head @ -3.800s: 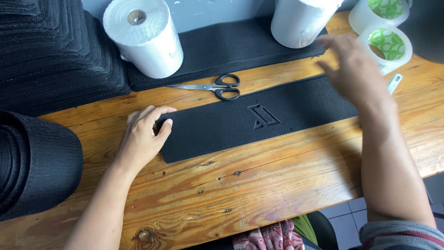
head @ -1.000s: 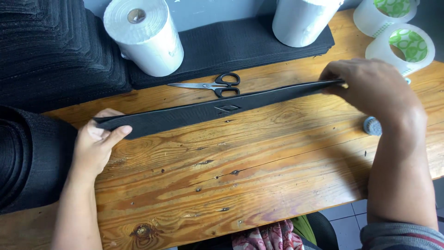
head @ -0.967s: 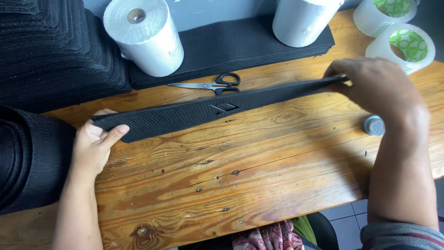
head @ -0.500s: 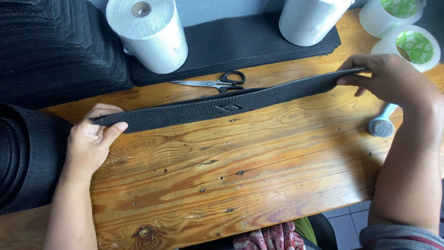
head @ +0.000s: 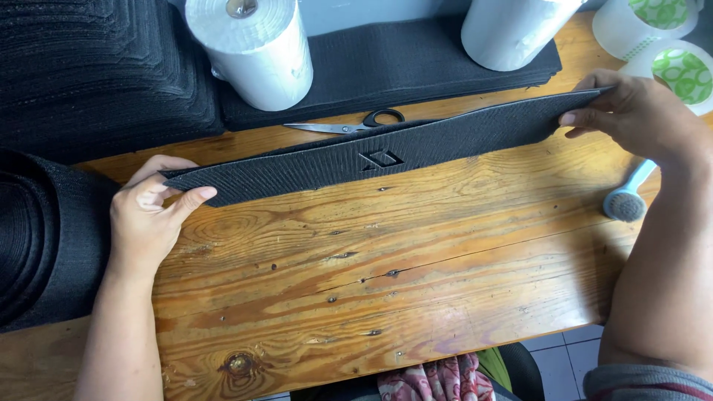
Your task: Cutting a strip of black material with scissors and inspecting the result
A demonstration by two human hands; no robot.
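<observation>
Strip (head: 386, 152) black, lifted | left hand (head: 148, 219) grip pinches end | right hand (head: 639, 119) likely same

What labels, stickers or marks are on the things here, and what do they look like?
Raised mark: middle of the black strip held between the left hand and right hand; small, angular, black on black.
Tape rolls: far right corner of the wooden table; two white rings, green-and-white patterned inside.
White rolls: at the back; plain, no label showing.
</observation>
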